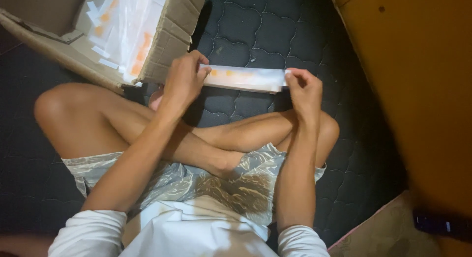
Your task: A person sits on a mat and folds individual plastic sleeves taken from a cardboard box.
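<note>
**Both hands hold a long flat packet level over the crossed legs**

A person sits cross-legged on a dark quilted mattress [275, 26], seen from above. The two hands are set well apart, each closed on one end of a long, narrow clear packet [244, 78] with pale orange marks showing through it. The left hand [184, 80] grips the packet's left end, fingers curled over the top edge and the thumb underneath. The right hand [304, 90] pinches the right end between fingertips and thumb.

The packet is held in the air above the mattress, just beyond the shins, not touching the legs. Its long axis runs side to side across the view, nearly level, with the right end sitting slightly lower in the picture than the left. Its broad face is turned up toward the camera. Whether it is a single packet or a thin stack cannot be told, though a pale lower edge shows beneath the clear top layer.

To the upper left stands an open cardboard box [169, 38], its flap [49, 33] tipped outward, just beside the left hand and the left knee. Inside lie more clear packets [125, 26] of the same kind, with orange spots and white strips, piled loosely at differing angles.

On the right rises an orange-brown wooden panel [418, 90]. A small dark object [440, 223] lies at its foot, too dim to tell what it is.
</note>
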